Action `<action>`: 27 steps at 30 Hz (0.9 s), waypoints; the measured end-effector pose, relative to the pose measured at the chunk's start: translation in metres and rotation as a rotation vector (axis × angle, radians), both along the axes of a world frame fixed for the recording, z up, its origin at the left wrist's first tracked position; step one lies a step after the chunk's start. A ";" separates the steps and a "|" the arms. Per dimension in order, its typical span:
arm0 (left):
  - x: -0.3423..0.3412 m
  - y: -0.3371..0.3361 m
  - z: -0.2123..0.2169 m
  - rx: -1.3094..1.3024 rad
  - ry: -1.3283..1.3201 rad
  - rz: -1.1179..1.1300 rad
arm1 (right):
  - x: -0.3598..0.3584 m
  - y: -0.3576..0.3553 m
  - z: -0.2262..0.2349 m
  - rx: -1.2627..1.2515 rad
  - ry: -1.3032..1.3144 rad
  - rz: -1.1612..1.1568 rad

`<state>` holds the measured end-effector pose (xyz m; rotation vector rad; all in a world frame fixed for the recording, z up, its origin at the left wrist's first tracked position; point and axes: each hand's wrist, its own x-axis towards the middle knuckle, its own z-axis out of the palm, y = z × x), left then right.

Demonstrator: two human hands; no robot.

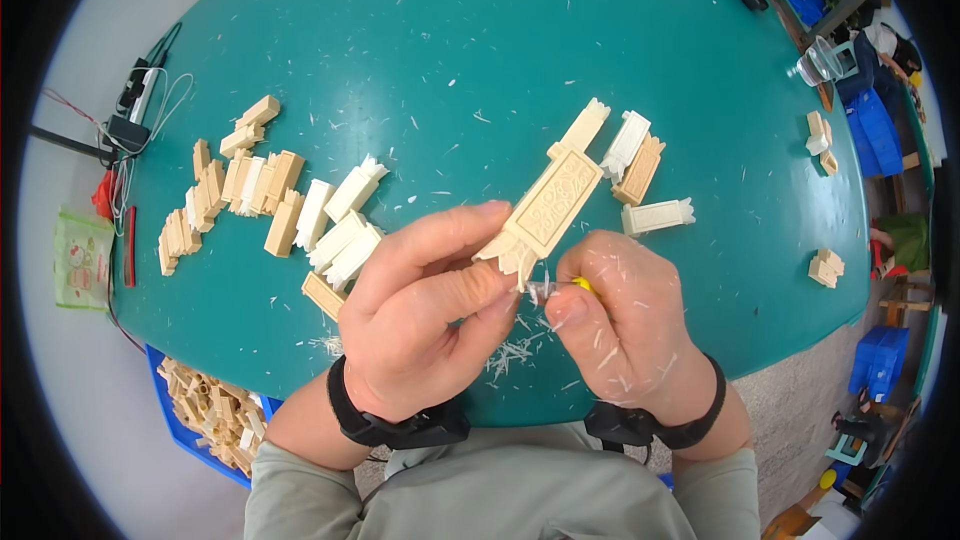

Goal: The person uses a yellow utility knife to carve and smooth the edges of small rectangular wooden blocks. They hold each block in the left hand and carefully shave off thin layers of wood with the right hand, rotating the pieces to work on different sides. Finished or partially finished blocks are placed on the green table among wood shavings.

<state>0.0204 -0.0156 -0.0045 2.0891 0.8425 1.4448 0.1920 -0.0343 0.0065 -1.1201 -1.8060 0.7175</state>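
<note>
My left hand [425,310] pinches a cream carved block [555,202] by its jagged, crown-like lower end. A floral relief panel covers the block's upper face, and a narrower section juts from its far end. My right hand [635,320] is closed round a small knife [541,290] with a bit of yellow handle showing. The knife's blade lies at the block's jagged tip, between my two hands; whether it touches is hard to make out. Thin pale shavings [515,352] lie on the table below and cling to my right hand.
Similar pale blocks [357,188] lie in groups on the green table [450,60] at left, with a few more blocks [657,217] just right of the held one. A blue bin [175,430] full of pieces stands at lower left. A clear plastic cup [820,62] lies at the right edge.
</note>
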 end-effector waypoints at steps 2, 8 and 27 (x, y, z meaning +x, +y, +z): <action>0.000 -0.001 0.000 0.015 0.017 0.019 | 0.000 0.000 0.000 -0.004 -0.004 0.010; -0.001 -0.001 -0.002 0.096 0.033 0.049 | -0.001 0.002 -0.003 0.050 -0.047 -0.016; 0.003 0.000 0.006 -0.684 -0.130 -0.084 | 0.015 -0.007 0.017 -0.051 0.248 -0.142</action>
